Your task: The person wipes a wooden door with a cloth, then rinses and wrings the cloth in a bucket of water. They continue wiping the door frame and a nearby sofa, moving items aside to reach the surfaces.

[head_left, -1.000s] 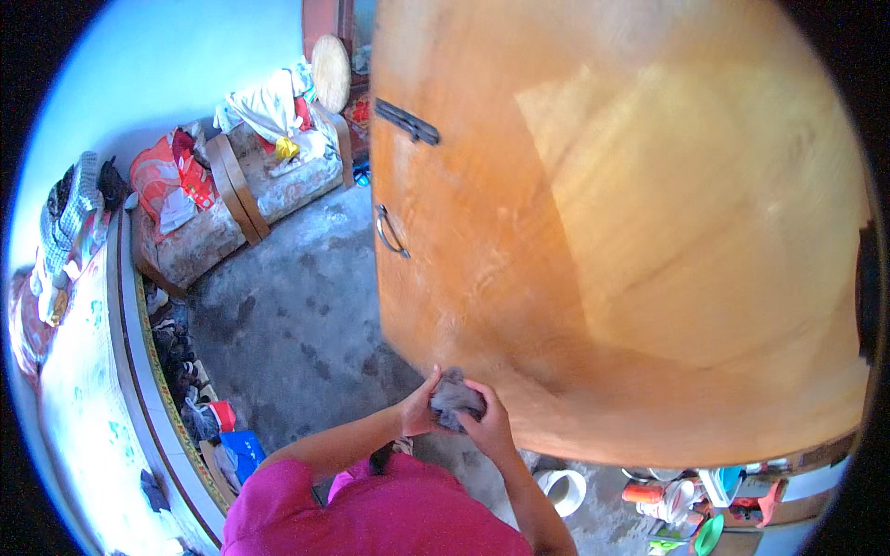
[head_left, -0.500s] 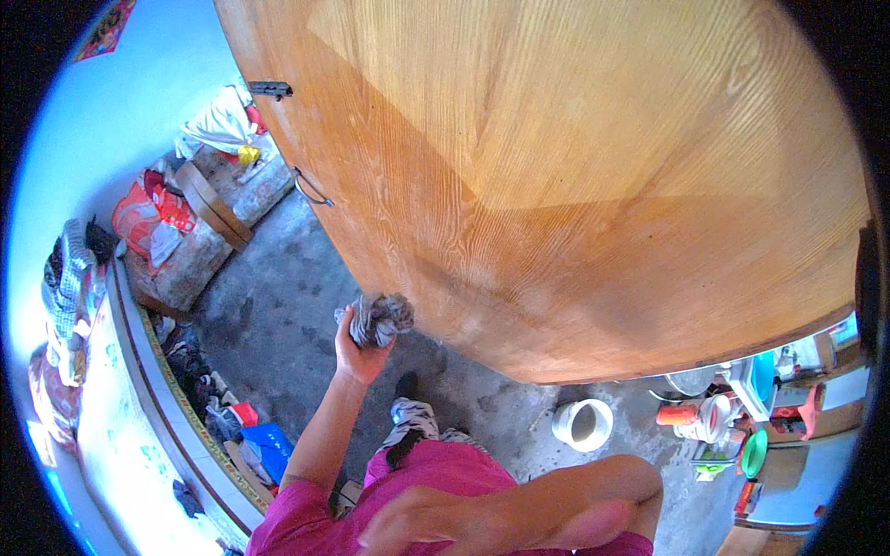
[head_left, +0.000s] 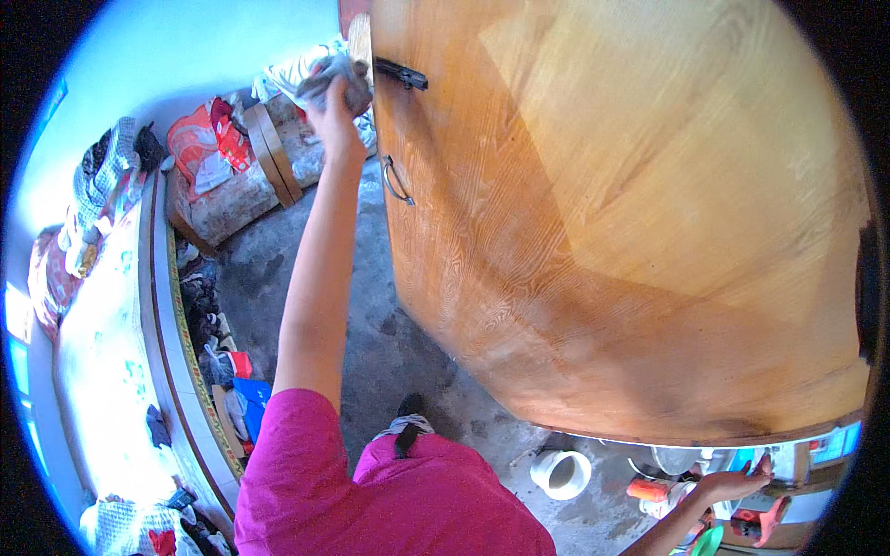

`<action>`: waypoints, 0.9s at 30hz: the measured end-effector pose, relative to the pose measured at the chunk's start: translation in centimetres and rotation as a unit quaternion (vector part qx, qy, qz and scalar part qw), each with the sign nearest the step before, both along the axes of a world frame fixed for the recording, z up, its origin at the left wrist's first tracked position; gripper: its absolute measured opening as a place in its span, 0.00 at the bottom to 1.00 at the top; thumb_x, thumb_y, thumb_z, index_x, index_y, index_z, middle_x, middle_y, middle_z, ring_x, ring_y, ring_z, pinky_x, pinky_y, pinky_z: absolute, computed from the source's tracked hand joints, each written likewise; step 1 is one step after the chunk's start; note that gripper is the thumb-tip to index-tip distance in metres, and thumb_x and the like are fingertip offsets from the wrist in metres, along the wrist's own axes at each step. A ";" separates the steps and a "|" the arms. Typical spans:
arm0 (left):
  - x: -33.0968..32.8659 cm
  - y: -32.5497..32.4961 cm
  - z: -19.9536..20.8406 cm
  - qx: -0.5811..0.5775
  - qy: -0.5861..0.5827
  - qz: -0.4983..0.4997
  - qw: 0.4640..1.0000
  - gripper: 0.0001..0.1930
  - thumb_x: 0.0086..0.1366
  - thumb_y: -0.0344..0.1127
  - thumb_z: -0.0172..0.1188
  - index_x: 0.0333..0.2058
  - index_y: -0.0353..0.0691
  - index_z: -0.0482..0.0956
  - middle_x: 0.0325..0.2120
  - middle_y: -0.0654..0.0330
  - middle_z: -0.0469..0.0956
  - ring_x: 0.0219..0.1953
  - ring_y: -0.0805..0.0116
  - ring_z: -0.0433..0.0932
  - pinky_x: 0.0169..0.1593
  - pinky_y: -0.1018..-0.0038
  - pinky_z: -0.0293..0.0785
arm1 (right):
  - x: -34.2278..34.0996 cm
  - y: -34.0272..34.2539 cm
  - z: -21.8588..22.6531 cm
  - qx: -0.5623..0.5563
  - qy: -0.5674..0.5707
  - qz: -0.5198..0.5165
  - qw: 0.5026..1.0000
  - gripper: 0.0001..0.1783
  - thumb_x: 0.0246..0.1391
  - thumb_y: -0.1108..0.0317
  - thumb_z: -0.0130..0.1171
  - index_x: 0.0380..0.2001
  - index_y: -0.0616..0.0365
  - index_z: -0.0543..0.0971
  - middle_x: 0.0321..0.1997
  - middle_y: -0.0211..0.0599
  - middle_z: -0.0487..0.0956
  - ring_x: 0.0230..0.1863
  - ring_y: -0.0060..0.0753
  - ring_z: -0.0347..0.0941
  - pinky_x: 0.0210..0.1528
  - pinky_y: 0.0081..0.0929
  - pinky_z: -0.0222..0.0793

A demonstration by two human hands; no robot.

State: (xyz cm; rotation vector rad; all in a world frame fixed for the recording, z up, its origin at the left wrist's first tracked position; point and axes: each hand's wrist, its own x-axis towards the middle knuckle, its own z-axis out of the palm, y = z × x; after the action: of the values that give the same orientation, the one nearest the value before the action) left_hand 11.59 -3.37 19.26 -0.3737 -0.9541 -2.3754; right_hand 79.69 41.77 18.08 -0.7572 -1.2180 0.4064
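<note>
A crumpled grey cloth [head_left: 349,85] is bunched in my left hand [head_left: 336,125], whose arm stretches far forward. Hand and cloth are at the upper free edge of a wooden door [head_left: 612,213], close to its black bolt [head_left: 401,73]. Lower on the same edge sits a curved metal pull handle [head_left: 396,183]. I cannot tell whether the cloth touches the door edge. Off to the right, my right hand [head_left: 735,484] is held out near the door's lower right rim with fingers extended, nothing visible in it.
A white bucket [head_left: 562,474] stands on the grey concrete floor [head_left: 371,371]. Basins and an orange-red container [head_left: 647,489] are at the lower right. A worn sofa [head_left: 232,199] piled with clothes and bags stands far left, and a bed [head_left: 107,371] runs along the left.
My left hand has carried the cloth up and forward to the door's upper edge. My right arm has swung from across my body out to the right. The view has shifted.
</note>
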 end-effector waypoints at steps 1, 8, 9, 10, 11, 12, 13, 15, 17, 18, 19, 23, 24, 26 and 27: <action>-1.1 0.4 0.5 -0.033 0.022 0.013 0.999 0.23 0.66 0.29 0.59 0.60 0.39 0.71 0.54 0.56 0.76 0.55 0.62 0.75 0.56 0.65 0.73 | -0.6 0.5 0.5 -0.026 0.026 -0.013 0.999 0.28 0.71 0.49 0.39 0.57 0.60 0.73 0.64 0.44 0.72 0.67 0.40 0.63 0.68 0.43 0.53; 12.8 7.1 -27.0 -0.509 -0.036 0.014 0.860 0.30 0.51 0.25 0.64 0.56 0.41 0.73 0.53 0.43 0.74 0.60 0.42 0.69 0.65 0.52 0.63 | -5.1 -0.7 0.0 -0.136 0.130 -0.036 0.981 0.37 0.69 0.47 0.35 0.66 0.67 0.68 0.68 0.52 0.69 0.69 0.45 0.64 0.70 0.44 0.54; 14.5 4.6 -33.8 -0.473 -0.130 -0.134 0.861 0.25 0.54 0.27 0.63 0.53 0.41 0.77 0.43 0.46 0.80 0.51 0.51 0.79 0.57 0.57 0.74 | -7.6 -0.7 -0.9 -0.149 0.147 -0.004 0.978 0.37 0.68 0.47 0.35 0.66 0.68 0.68 0.69 0.53 0.69 0.69 0.46 0.64 0.70 0.45 0.55; 18.2 5.4 -35.6 -0.428 -0.239 -0.168 0.855 0.21 0.56 0.29 0.61 0.50 0.39 0.79 0.35 0.52 0.83 0.41 0.62 0.84 0.48 0.65 0.79 | -6.4 -0.3 -1.2 -0.117 0.050 -0.060 0.990 0.38 0.68 0.47 0.35 0.64 0.69 0.70 0.68 0.54 0.70 0.67 0.48 0.67 0.68 0.46 0.59; 19.7 5.0 -35.8 -0.410 -0.330 -0.159 0.835 0.17 0.58 0.28 0.60 0.48 0.40 0.80 0.34 0.56 0.82 0.38 0.67 0.82 0.44 0.68 0.79 | -6.1 -0.6 -0.7 -0.109 0.061 -0.070 0.990 0.37 0.68 0.46 0.37 0.61 0.70 0.72 0.66 0.55 0.71 0.66 0.48 0.68 0.68 0.46 0.61; 19.6 4.6 -33.4 -0.310 -0.430 -0.148 0.835 0.11 0.60 0.29 0.58 0.42 0.39 0.80 0.30 0.61 0.81 0.33 0.68 0.80 0.39 0.68 0.79 | -4.3 1.3 -0.8 -0.108 0.070 -0.083 0.988 0.37 0.67 0.46 0.38 0.60 0.70 0.73 0.65 0.56 0.72 0.65 0.48 0.68 0.68 0.46 0.61; 17.2 4.3 -35.0 -0.181 -0.410 -0.174 0.877 0.08 0.62 0.31 0.56 0.39 0.38 0.78 0.29 0.64 0.79 0.28 0.71 0.77 0.34 0.69 0.77 | -2.5 3.1 -0.8 -0.106 0.079 -0.095 0.987 0.36 0.67 0.46 0.39 0.58 0.70 0.75 0.64 0.56 0.73 0.64 0.48 0.69 0.67 0.46 0.61; 11.7 3.2 -28.2 -0.126 -0.348 -0.178 0.912 0.18 0.67 0.51 0.61 0.36 0.40 0.80 0.31 0.64 0.80 0.33 0.72 0.77 0.37 0.70 0.74 | -3.1 2.4 -0.7 -0.103 0.085 -0.112 0.985 0.34 0.67 0.47 0.42 0.56 0.68 0.76 0.60 0.53 0.76 0.60 0.46 0.71 0.64 0.44 0.64; 3.4 1.2 -26.2 -0.148 -0.325 -0.167 0.919 0.23 0.68 0.58 0.59 0.35 0.41 0.81 0.33 0.63 0.81 0.36 0.71 0.78 0.45 0.70 0.74 | -4.7 2.1 -0.5 -0.127 0.096 -0.076 0.984 0.32 0.67 0.48 0.43 0.56 0.68 0.77 0.58 0.51 0.77 0.57 0.45 0.73 0.62 0.43 0.65; 0.7 1.7 -23.6 -0.113 -0.288 -0.187 0.932 0.24 0.68 0.56 0.62 0.45 0.38 0.78 0.36 0.62 0.79 0.40 0.73 0.77 0.47 0.71 0.74 | -4.9 2.2 -0.3 -0.124 0.094 -0.072 0.985 0.32 0.67 0.49 0.42 0.56 0.68 0.76 0.58 0.51 0.77 0.57 0.46 0.73 0.62 0.43 0.66; -0.8 3.0 -20.5 -0.108 -0.256 -0.149 0.949 0.24 0.68 0.52 0.63 0.50 0.37 0.76 0.42 0.62 0.78 0.46 0.72 0.75 0.51 0.71 0.72 | -4.6 2.1 0.0 -0.118 0.091 -0.075 0.986 0.32 0.68 0.49 0.42 0.56 0.68 0.76 0.58 0.51 0.77 0.57 0.46 0.73 0.61 0.43 0.67; -7.2 5.4 -15.5 -0.163 -0.208 -0.143 0.954 0.23 0.61 0.37 0.69 0.52 0.41 0.71 0.43 0.60 0.78 0.44 0.70 0.77 0.47 0.68 0.76 | -4.2 1.9 -0.7 -0.119 0.041 -0.113 0.986 0.31 0.69 0.51 0.42 0.58 0.70 0.75 0.60 0.54 0.75 0.57 0.49 0.73 0.59 0.44 0.69; -7.9 6.0 -15.8 -0.208 -0.211 -0.139 0.945 0.23 0.60 0.36 0.69 0.51 0.41 0.71 0.43 0.60 0.78 0.43 0.69 0.78 0.45 0.67 0.77 | -3.9 2.0 -1.3 -0.125 -0.006 -0.159 0.979 0.32 0.69 0.51 0.42 0.59 0.70 0.74 0.61 0.56 0.74 0.57 0.51 0.73 0.59 0.45 0.70; -6.8 8.5 -16.3 -0.208 -0.220 -0.153 0.941 0.19 0.59 0.42 0.71 0.43 0.39 0.76 0.36 0.59 0.81 0.35 0.67 0.80 0.38 0.68 0.78 | -1.1 3.4 -1.0 -0.123 -0.067 -0.207 0.968 0.35 0.68 0.47 0.44 0.61 0.72 0.71 0.65 0.61 0.69 0.59 0.58 0.72 0.58 0.48 0.71; -6.8 9.1 -16.5 -0.165 -0.246 -0.182 0.938 0.18 0.59 0.43 0.71 0.42 0.40 0.77 0.36 0.60 0.81 0.35 0.67 0.81 0.38 0.69 0.78 | -1.6 3.1 -0.9 -0.126 -0.056 -0.208 0.968 0.36 0.68 0.46 0.45 0.61 0.71 0.71 0.64 0.61 0.70 0.58 0.57 0.72 0.58 0.48 0.72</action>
State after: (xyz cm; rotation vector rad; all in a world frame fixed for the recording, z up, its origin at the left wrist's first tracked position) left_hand 4.82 5.70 2.73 -0.0728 -1.6490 -2.7064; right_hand 78.08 44.83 17.13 -1.2421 -1.0851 0.1722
